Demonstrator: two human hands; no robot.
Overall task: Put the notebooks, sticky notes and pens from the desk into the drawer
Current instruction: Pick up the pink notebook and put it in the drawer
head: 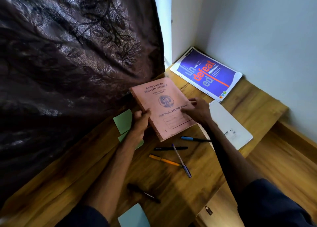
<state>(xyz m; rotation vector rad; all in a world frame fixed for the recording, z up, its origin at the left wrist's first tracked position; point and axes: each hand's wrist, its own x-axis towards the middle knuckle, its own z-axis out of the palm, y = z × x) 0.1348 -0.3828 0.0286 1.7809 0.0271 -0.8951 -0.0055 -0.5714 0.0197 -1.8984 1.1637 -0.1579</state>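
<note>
At centre frame we hold a pink record book point(163, 108) above the wooden tabletop point(171, 184), our left hand point(141, 122) gripping its spine edge with fingers curled round it, our right hand point(197, 111) pinching the opposite edge. A blue notebook point(205, 73) lies in the upper right corner, a white spiral pad point(229, 125) beside our right forearm. Green sticky notes point(122, 121) sit at left; five pens point(170, 148) are scattered below the book.
</note>
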